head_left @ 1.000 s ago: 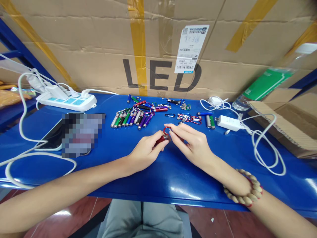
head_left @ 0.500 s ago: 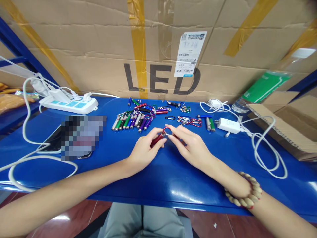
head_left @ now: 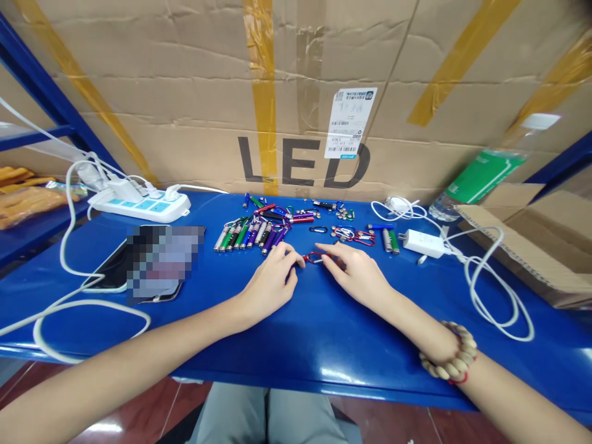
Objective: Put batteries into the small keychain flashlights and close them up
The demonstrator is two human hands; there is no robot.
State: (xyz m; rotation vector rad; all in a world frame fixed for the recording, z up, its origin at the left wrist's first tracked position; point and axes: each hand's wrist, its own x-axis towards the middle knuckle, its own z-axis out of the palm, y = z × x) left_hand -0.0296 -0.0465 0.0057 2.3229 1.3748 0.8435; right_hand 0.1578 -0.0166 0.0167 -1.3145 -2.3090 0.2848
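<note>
My left hand (head_left: 272, 279) is closed, fingers curled, over the end of a red mini flashlight, whose body is mostly hidden behind the fingers. A red carabiner (head_left: 315, 257) extends from it between my hands, just above or on the blue table. My right hand (head_left: 358, 271) pinches that carabiner's right end with thumb and forefinger. Close behind my left hand lies a row of mini flashlights (head_left: 250, 235) in silver, green, black, blue and purple, with clips attached. A black carabiner (head_left: 318, 229) and several red and silver carabiners (head_left: 345, 233) lie beyond my right hand.
Loose flashlights (head_left: 303, 219) and button cells (head_left: 343, 214) lie at the back. A power strip (head_left: 161, 208) and phones (head_left: 111, 265) are left. To the right are a white charger (head_left: 423, 243), cables, a bottle (head_left: 481, 176) and an open carton (head_left: 522, 265). A large cardboard box (head_left: 194, 123) stands behind.
My hands have lowered slightly and moved a little apart. The red carabiner now lies flatter between them, and the flashlight body has gone behind my left fingers. The view has tilted up slightly.
</note>
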